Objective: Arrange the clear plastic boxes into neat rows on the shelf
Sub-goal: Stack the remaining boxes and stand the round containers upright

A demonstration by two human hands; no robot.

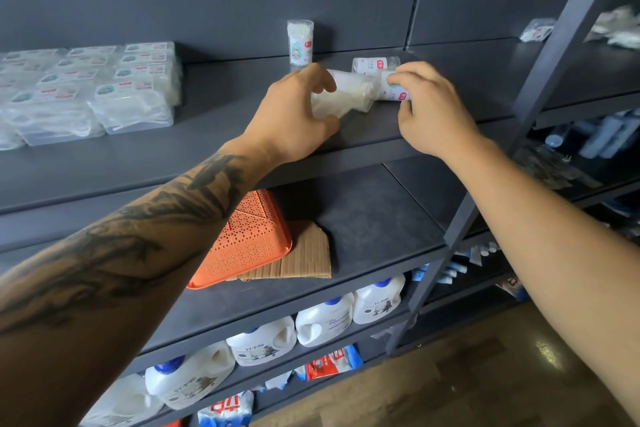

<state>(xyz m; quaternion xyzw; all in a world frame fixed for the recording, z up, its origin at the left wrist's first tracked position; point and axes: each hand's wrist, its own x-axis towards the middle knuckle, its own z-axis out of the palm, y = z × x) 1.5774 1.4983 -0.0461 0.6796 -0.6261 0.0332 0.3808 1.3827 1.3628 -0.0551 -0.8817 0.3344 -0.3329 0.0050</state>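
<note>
On the dark shelf [207,156], each hand grips a toppled clear tub of white swabs: left hand [294,114], right hand [433,107].

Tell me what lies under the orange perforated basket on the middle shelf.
The orange perforated basket, lying upside down, rests partly on a flat piece of corrugated cardboard that juts out to its right. How far the cardboard reaches beneath it, and anything else under it, is hidden.

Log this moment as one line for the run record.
left hand: grips tipped tub | right hand: holds lying tub | upright tub: at back | boxes: rows, left
</note>
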